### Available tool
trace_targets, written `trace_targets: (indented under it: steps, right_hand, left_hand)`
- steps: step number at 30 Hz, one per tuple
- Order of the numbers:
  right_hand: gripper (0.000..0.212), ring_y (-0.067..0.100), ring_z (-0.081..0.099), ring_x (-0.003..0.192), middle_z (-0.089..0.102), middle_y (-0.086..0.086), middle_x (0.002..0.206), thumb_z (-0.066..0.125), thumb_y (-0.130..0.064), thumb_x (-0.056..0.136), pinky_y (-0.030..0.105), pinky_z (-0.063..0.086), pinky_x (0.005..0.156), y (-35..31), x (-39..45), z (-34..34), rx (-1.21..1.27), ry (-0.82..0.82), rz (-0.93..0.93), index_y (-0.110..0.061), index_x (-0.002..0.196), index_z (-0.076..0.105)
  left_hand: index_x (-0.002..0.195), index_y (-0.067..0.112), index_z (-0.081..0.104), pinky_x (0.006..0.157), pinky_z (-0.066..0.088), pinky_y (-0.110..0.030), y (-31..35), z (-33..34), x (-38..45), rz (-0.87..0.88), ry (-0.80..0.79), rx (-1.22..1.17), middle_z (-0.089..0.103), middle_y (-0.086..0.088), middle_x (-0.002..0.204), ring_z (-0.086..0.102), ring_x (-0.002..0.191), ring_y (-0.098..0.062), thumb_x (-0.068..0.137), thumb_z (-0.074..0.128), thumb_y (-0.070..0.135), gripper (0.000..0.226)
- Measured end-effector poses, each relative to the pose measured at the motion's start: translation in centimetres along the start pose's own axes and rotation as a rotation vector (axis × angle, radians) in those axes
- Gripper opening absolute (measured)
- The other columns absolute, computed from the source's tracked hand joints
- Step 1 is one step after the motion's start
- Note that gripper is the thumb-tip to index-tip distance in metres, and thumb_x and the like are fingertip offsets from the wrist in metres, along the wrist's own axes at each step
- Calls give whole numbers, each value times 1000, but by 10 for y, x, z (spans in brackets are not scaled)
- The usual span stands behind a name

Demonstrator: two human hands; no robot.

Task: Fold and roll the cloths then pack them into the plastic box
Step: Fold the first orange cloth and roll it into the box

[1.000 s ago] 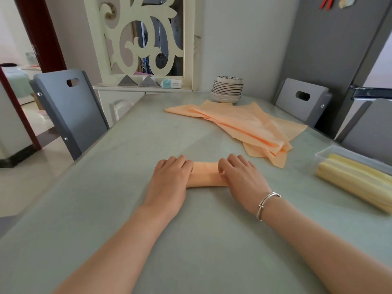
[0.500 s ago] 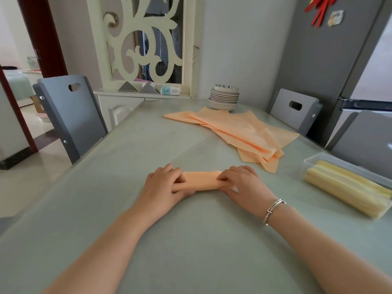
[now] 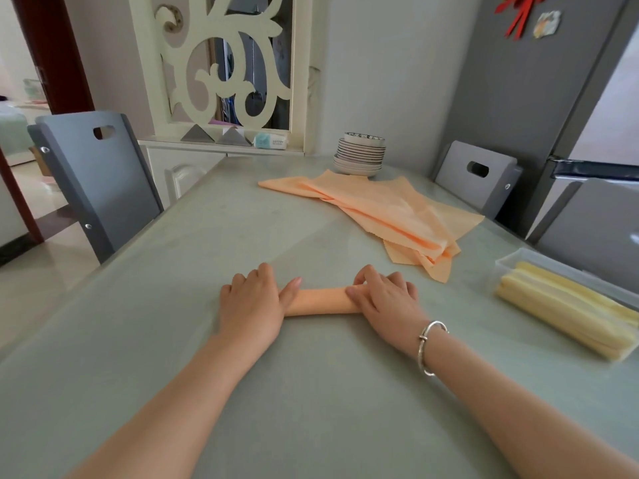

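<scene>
An orange cloth rolled into a tight tube [image 3: 320, 300] lies across the middle of the pale green table [image 3: 311, 392]. My left hand [image 3: 250, 302] covers its left end, fingers curled over it and thumb on the roll. My right hand [image 3: 385, 299], with a silver bracelet at the wrist, grips the right end with curled fingers. A pile of loose orange cloths [image 3: 383, 210] lies farther back. At the right edge stands a clear plastic box [image 3: 539, 262] holding several yellow rolled cloths [image 3: 567, 305].
A stack of plates and a bowl [image 3: 359, 155] stands at the table's far end. Grey chairs flank the table on the left [image 3: 93, 178] and right [image 3: 477, 174]. A grey fridge [image 3: 553, 98] rises at the right.
The flat folded strip has been rolled up into a thicker tube. Both hands went from lying flat on it to curling round its ends. The camera tilted up slightly.
</scene>
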State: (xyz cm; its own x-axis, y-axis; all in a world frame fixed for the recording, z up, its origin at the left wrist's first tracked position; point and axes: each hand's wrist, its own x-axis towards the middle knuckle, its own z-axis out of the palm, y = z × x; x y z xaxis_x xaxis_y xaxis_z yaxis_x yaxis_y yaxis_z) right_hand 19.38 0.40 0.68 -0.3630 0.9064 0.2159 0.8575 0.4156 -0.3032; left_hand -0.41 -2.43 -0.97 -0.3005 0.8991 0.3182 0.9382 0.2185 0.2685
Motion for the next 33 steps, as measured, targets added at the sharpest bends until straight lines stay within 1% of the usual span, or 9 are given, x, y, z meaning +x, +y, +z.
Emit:
trace_targets:
  steps: [5,8,11,14,17,21,25,29,33]
  right_hand:
    - [21,22,44,108,48,-1,117,45,-24,96,32,30,98,1,4,2,-151,158,-275,-22,116,49]
    - [26,22,52,101,55,-2,112,45,-11,93,30,38,90,2,4,0,-177,83,-401,-22,115,52]
    - [35,22,54,109,59,-1,120,41,-8,96,24,34,93,7,1,-3,-154,19,-398,-20,127,51]
    - [41,15,42,131,46,-5,142,34,-14,100,20,22,110,10,-3,-6,-111,-32,-393,-17,141,40]
    - [47,9,28,139,33,-11,150,34,-25,101,17,16,111,10,-10,-9,-133,-98,-388,-19,147,27]
    - [47,13,42,130,40,-9,146,37,-31,100,21,33,97,8,-15,-15,-145,-113,-318,-26,145,28]
    - [39,20,54,112,55,-2,129,37,-31,100,27,36,80,7,-20,-19,-234,-86,-309,-27,139,35]
    - [32,25,57,101,58,1,116,39,-21,98,35,42,78,10,-27,-22,-306,-108,-287,-22,130,39]
    - [29,28,59,91,60,2,105,40,-12,94,36,39,64,28,-38,-40,-382,-21,-286,-19,122,41]
  left_hand:
    - [82,14,53,62,40,-39,4,2,1,308,309,111,54,-5,79,54,73,-30,79,69,26,20]
    - [85,19,58,58,42,-35,5,0,-1,470,314,155,55,1,74,56,64,-25,59,73,0,35]
    - [86,23,62,58,42,-32,4,-4,-7,507,274,186,57,4,68,57,59,-23,58,74,3,36]
    - [81,26,68,64,47,-30,2,-4,-12,579,258,181,64,5,63,60,55,-22,77,66,25,5]
    - [95,29,73,79,52,-35,-1,-8,-16,577,211,134,74,7,80,69,67,-18,79,60,43,26]
    - [134,36,50,96,39,-27,0,-18,-19,562,34,83,56,11,133,59,114,-14,92,52,44,42]
    - [138,36,42,95,41,-28,0,-24,-22,551,-6,73,47,15,141,49,126,-11,96,44,42,43]
    - [98,25,64,56,51,-30,3,-21,-20,681,97,132,71,5,88,69,78,-21,82,67,27,16]
    - [67,23,58,37,41,-26,33,-24,-16,717,156,331,59,1,52,59,44,-20,58,85,22,28]
